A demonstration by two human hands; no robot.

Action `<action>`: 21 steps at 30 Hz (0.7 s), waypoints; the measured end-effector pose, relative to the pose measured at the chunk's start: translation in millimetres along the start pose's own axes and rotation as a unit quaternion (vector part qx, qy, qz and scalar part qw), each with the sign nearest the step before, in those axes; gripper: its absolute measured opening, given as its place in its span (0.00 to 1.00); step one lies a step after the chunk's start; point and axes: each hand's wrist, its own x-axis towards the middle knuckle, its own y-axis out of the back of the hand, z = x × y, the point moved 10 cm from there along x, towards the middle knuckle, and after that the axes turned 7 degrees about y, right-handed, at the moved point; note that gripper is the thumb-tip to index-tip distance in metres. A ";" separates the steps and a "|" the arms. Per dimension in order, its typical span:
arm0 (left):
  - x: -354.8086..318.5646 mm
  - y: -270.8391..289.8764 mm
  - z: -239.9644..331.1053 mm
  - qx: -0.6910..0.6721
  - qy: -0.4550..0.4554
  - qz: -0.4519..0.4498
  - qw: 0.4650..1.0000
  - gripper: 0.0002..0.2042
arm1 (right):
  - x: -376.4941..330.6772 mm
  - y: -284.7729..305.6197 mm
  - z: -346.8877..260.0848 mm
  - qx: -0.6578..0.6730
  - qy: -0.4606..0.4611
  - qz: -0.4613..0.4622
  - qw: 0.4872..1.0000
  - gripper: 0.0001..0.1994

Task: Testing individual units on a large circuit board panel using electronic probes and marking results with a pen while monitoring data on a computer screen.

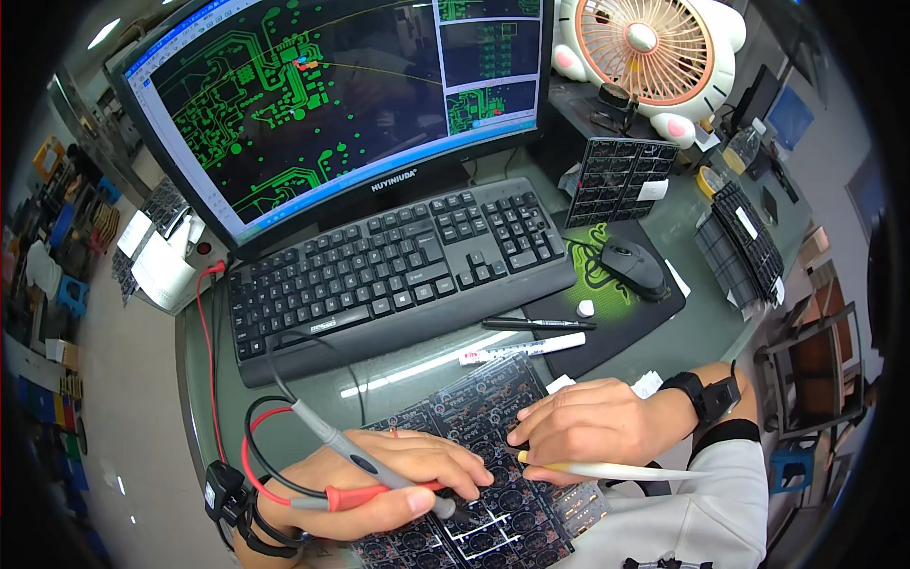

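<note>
A black circuit board panel lies at the desk's front edge, partly over my lap, with both hands on it. My left hand is closed around a grey probe and a red test probe; its fingertips rest on the board. Where the probe tips touch is hard to make out. My right hand lies on the board's right side, fingers curled, with a slim white stick with a yellowish end held under them. Below this hand, a paler strip of board shows.
A keyboard stands beneath a monitor showing a green circuit layout. Right of it are a mouse, a mat, a black pen and a white marker. More board panels and a fan stand behind.
</note>
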 end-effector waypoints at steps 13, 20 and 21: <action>1.8 -22.8 7.6 0.109 0.045 -0.080 0.990 0.23 | -1.6 -2.0 -1.5 -0.016 0.029 -0.009 0.999 0.08; -2.8 -11.1 23.0 0.141 -0.016 0.051 0.989 0.15 | -1.8 -3.3 -1.6 -0.018 0.033 -0.020 0.999 0.09; -2.8 -11.6 23.6 0.152 -0.010 0.050 0.987 0.15 | -1.9 -3.2 -2.0 -0.022 0.034 -0.019 0.999 0.08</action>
